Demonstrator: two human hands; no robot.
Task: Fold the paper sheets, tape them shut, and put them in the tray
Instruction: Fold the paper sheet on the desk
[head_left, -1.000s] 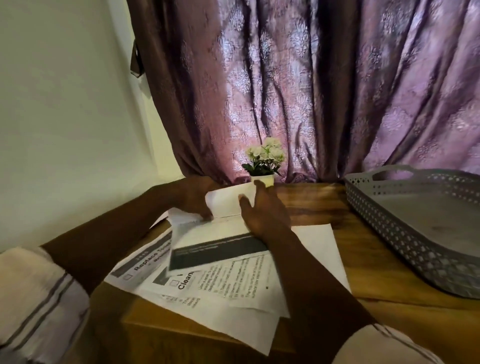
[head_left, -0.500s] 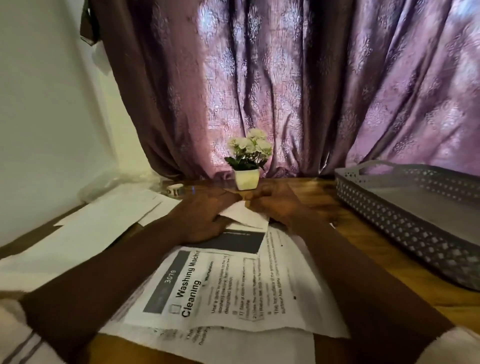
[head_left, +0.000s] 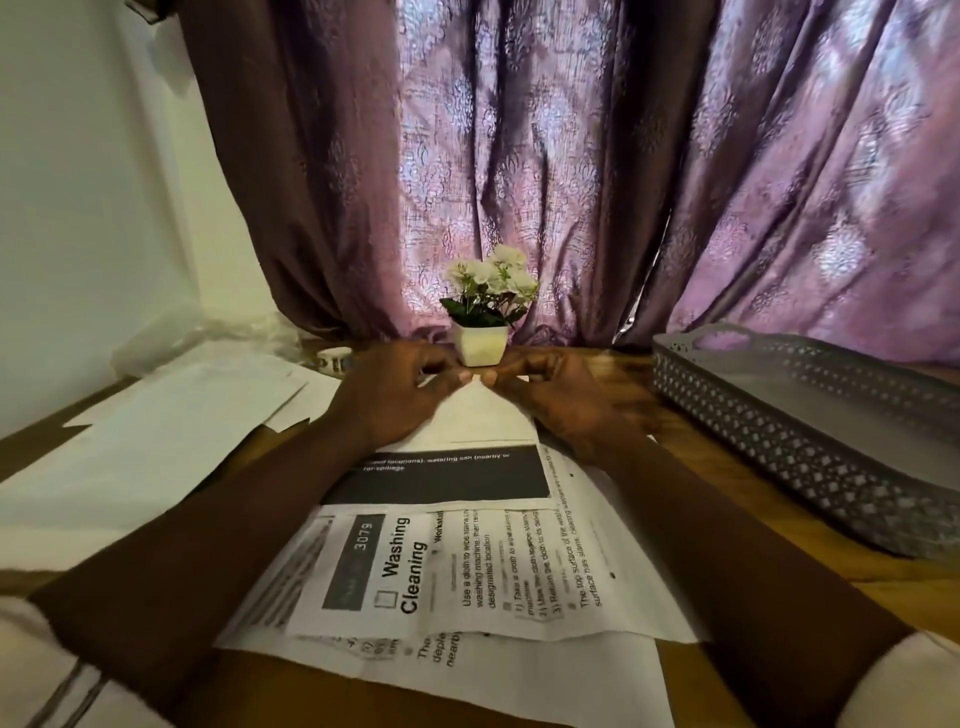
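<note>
A folded printed sheet with a dark band lies on the wooden table, on top of other printed sheets. My left hand and my right hand lie side by side on its far part. Their fingertips meet at the far edge and pinch the paper there. A grey perforated tray stands at the right, apart from both hands, and nothing shows on its visible floor. A small roll of tape sits just left of my left hand, near the curtain.
A small white pot of white flowers stands right behind my fingertips. More white sheets lie spread at the left beside the wall. A purple curtain hangs along the back edge of the table.
The sheet was held raised off the table a second ago; both hands have brought it down flat and moved to its far edge. The view has also tilted, showing the left sheets and tape.
</note>
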